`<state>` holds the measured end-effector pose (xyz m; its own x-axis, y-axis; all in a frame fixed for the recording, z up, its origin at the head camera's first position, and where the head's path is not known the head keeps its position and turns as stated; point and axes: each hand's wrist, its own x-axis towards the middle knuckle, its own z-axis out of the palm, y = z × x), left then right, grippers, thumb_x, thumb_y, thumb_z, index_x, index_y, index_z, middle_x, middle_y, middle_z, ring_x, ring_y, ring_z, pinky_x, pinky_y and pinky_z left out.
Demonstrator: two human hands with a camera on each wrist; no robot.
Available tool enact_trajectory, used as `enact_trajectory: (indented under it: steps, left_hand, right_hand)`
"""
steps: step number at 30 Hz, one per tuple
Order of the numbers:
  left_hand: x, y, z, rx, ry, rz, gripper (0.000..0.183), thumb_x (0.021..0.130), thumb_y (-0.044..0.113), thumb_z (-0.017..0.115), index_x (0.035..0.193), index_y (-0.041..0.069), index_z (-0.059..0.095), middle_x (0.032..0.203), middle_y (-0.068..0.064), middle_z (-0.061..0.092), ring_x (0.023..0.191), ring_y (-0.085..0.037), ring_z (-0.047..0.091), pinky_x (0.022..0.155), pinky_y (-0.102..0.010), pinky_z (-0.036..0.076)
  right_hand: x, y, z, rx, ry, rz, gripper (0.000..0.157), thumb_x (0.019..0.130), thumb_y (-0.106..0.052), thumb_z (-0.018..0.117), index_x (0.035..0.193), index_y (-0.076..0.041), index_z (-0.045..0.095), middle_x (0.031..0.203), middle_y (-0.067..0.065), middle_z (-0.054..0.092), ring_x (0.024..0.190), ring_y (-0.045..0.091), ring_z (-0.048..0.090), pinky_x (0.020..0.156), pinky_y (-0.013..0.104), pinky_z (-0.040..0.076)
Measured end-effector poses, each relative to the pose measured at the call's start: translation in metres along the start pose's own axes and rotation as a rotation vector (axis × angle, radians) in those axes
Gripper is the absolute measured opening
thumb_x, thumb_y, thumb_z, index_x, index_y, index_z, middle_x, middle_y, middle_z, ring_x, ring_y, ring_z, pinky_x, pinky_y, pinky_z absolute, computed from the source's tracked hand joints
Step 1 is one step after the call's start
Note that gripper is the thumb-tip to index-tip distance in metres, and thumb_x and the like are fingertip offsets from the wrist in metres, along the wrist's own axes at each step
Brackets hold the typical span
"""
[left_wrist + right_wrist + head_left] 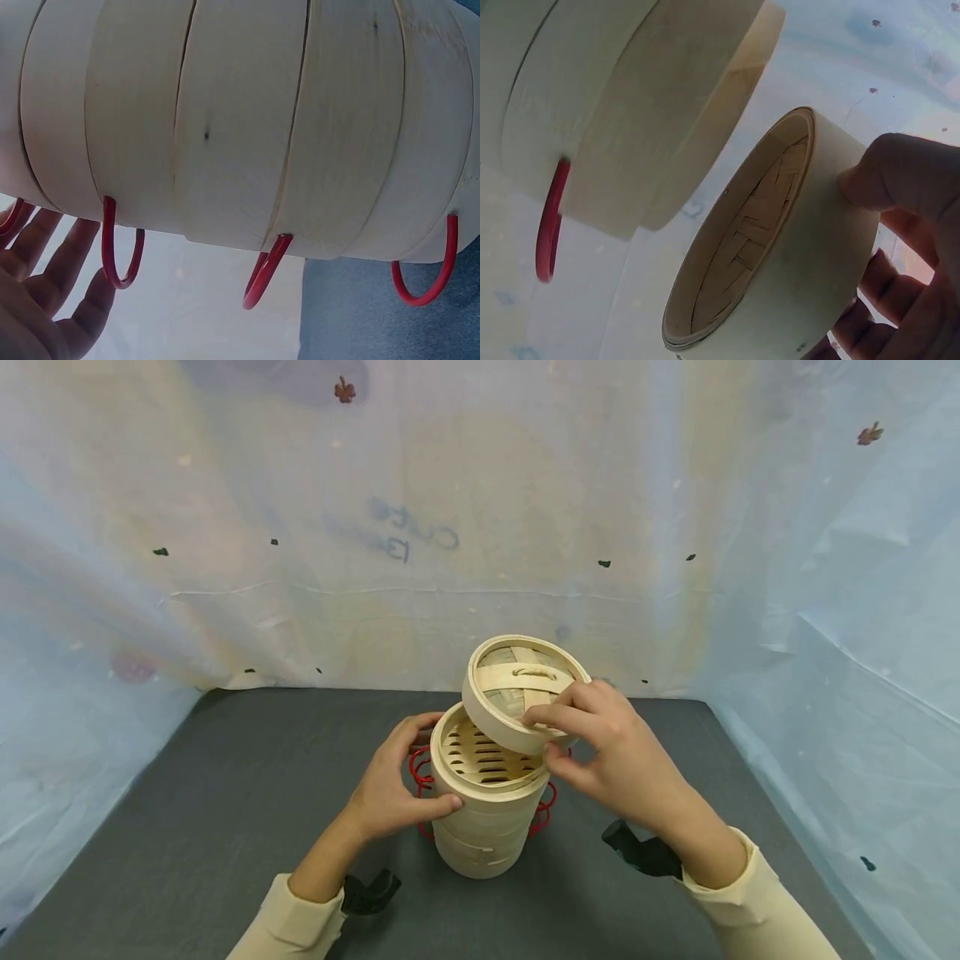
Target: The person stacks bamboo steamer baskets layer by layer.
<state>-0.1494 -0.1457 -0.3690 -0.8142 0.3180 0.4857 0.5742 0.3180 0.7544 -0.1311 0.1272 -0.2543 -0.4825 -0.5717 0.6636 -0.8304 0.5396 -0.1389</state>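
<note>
A tall stack of bamboo steamer baskets [483, 827] stands upright at the middle of the table, its slatted top tier [480, 760] showing. My left hand [393, 781] holds the stack's upper left side, thumb on the front and fingers around the back; in the left wrist view its fingers [71, 255] reach along the wall. With my right hand [600, 743] I pinch the rim of the round woven lid [517, 681]. The lid is raised and tilted over the stack's back right. From the right wrist, its hollow underside [742, 240] shows, apart from the top basket [667, 127].
Red ring handles [543, 810] stick out on both sides of the stack. Dark grey cloth covers the table [225, 810]. Behind it hangs a pale plastic sheet [510, 527], with another along the right side. Each wrist carries a black camera mount [371, 893].
</note>
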Motion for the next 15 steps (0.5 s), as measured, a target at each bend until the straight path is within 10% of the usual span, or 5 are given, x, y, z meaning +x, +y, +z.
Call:
enact_trajectory:
  steps: [15]
  left_hand:
    - [0.0,0.0,0.002,0.011,0.015,0.039,0.089,0.064,0.021,0.086,0.142,0.02,0.043,0.13,0.0,0.053,0.115,-0.019,0.058,0.095,-0.043,0.049]
  right_hand:
    - [-0.002,-0.014,0.007,-0.003,-0.054,-0.085,0.039,0.069,0.003,0.067,0.1,-0.021,0.072,0.083,-0.008,0.054,0.078,0.009,0.045,0.073,0.027,0.038]
